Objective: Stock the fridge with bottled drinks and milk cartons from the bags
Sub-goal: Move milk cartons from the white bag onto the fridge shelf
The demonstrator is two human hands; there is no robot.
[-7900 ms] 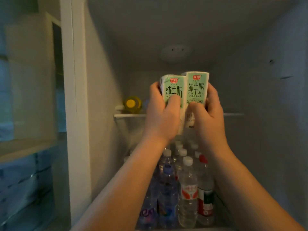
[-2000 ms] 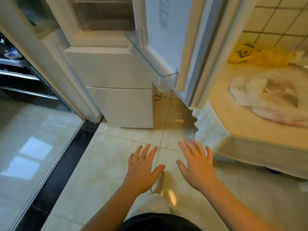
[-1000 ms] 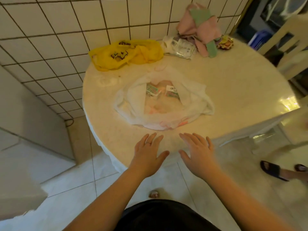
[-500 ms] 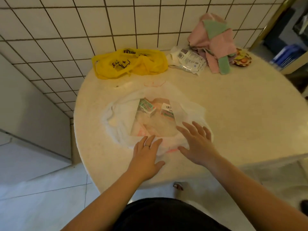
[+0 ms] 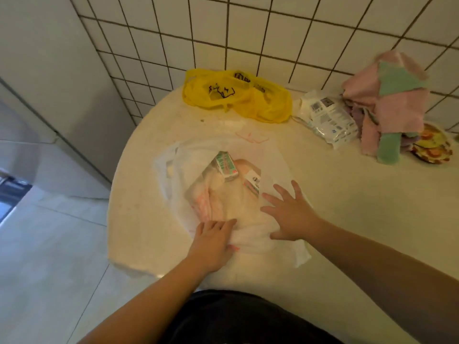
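- Round cream stone-look table (image 5: 347, 194); the person stands at its 6 o'clock edge.
- White translucent plastic bag with red print (image 5: 171, 175): lies mouth open on the table, towards 9 o'clock.
- First green-and-white milk carton (image 5: 226, 166): on its side inside the bag.
- Second milk carton (image 5: 252, 183): just beside the first, at its 4 o'clock, partly veiled by plastic.
- Left hand (image 5: 213, 242): fingers bent over the bag's 6 o'clock edge, plastic bunched beside it; whether it grips cannot be told.
- Right hand (image 5: 288, 214): fingers spread wide, palm down at the bag's 4 o'clock side, holding nothing.
- Crumpled yellow plastic bag (image 5: 236, 95): 11 o'clock, against the white tiled wall (image 5: 273, 33).
- White printed packet (image 5: 325, 117): 1 o'clock.
- Pile of pink and green cloths (image 5: 387, 105): 2 o'clock, touching the packet.
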